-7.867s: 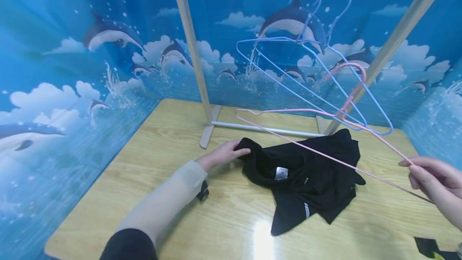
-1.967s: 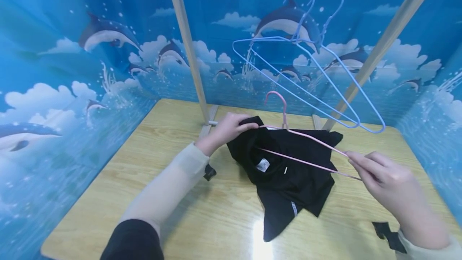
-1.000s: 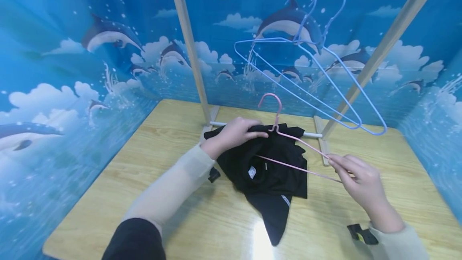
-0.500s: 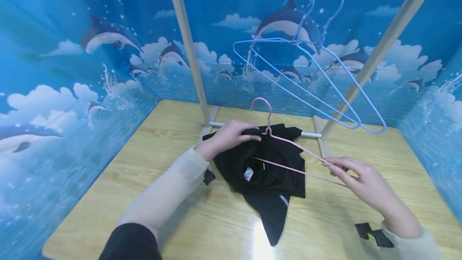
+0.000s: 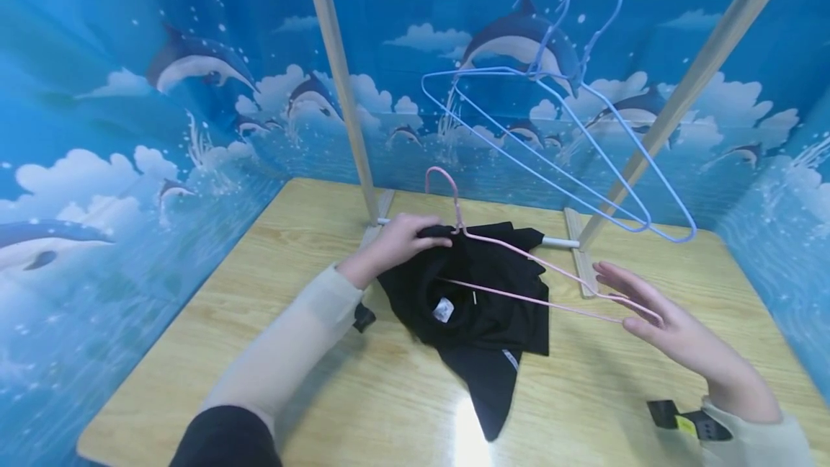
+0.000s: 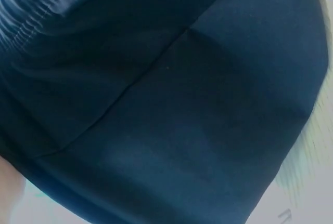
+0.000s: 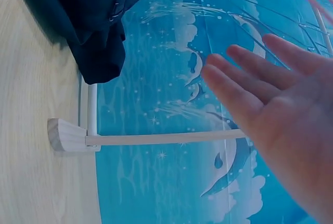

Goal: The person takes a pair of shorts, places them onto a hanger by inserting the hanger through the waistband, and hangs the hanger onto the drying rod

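Head view: the left hand (image 5: 402,241) is pinching the black clothes (image 5: 509,316) near the table's (image 5: 249,283) back edge. The pink hanger (image 5: 458,217) is poking into them. The right hand (image 5: 677,334) is holding its fingers straight, gripping nothing, beside the hanger's end.

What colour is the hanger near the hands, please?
The hanger is pink, best seen in the head view.

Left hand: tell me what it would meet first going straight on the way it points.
Past the black garment that the left hand holds, likely the pink hanger's neck just ahead; exact depth is unclear.
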